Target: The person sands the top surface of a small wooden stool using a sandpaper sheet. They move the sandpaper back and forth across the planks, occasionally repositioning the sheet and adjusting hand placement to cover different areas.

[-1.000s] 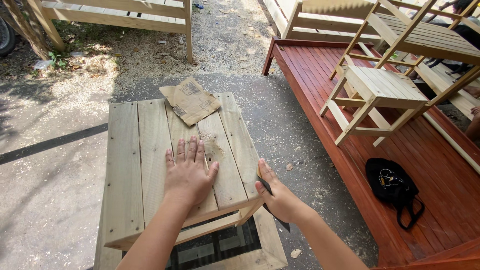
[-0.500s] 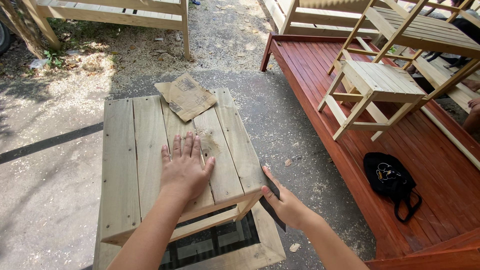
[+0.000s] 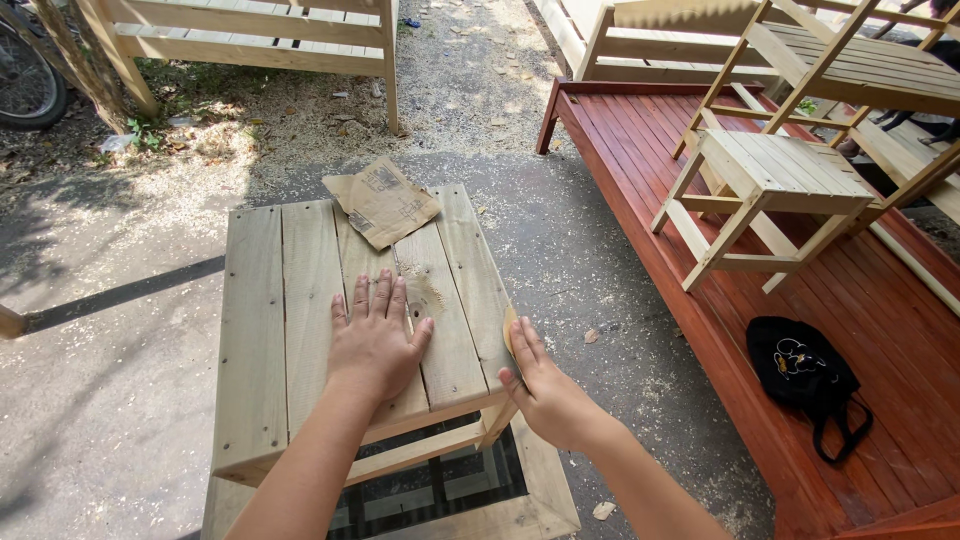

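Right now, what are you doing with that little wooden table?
My left hand lies flat on the slatted top of the wooden table, fingers spread. My right hand presses a small piece of sandpaper against the table's right edge. More sheets of sandpaper lie at the far edge of the top. Sawdust covers the ground, and a small wooden stool and a black bag sit on a red wooden platform to the right.

Your right hand [image 3: 545, 385] covers most of the sandpaper piece [image 3: 509, 330] pressed to the stool's side; only a thin edge shows. Your left hand [image 3: 375, 340] hides the slats beneath it. The wheel [image 3: 30, 75] at top left and the chair [image 3: 850, 60] at top right are cut off by the frame
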### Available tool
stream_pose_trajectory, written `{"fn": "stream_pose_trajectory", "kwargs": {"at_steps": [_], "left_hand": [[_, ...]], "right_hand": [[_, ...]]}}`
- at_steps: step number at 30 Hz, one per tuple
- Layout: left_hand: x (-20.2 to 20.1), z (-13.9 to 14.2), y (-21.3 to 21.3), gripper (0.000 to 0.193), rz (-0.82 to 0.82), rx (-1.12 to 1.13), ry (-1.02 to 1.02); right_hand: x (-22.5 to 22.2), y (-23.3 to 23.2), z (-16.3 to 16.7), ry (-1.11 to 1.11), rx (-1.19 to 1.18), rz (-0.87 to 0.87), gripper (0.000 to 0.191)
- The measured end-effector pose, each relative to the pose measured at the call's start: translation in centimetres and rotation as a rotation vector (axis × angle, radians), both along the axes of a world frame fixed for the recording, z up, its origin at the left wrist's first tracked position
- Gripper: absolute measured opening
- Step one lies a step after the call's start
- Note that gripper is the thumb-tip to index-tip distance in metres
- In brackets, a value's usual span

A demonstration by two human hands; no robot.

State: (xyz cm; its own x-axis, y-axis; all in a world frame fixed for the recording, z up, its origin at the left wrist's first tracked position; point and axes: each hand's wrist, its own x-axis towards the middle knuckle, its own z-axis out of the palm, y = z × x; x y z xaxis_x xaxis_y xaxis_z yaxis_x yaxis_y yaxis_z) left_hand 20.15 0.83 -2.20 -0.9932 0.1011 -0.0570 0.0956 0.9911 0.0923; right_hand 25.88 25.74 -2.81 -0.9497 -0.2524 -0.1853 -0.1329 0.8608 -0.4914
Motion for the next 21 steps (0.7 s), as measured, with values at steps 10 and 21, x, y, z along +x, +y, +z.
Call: {"fn": "stream_pose_trajectory", "kwargs": {"at_steps": [10, 21], "left_hand": [[1.3, -0.9, 2.1, 0.080, 0.126, 0.044, -0.002], [1.2, -0.7, 1.8, 0.082, 0.113, 0.042, 0.037]], "right_hand": [[-7.0, -3.4, 0.5, 0.082, 0.080, -0.008, 0.075], [-9.1, -3.8, -0.7, 0.227, 0.257, 0.141, 0.073]]}}
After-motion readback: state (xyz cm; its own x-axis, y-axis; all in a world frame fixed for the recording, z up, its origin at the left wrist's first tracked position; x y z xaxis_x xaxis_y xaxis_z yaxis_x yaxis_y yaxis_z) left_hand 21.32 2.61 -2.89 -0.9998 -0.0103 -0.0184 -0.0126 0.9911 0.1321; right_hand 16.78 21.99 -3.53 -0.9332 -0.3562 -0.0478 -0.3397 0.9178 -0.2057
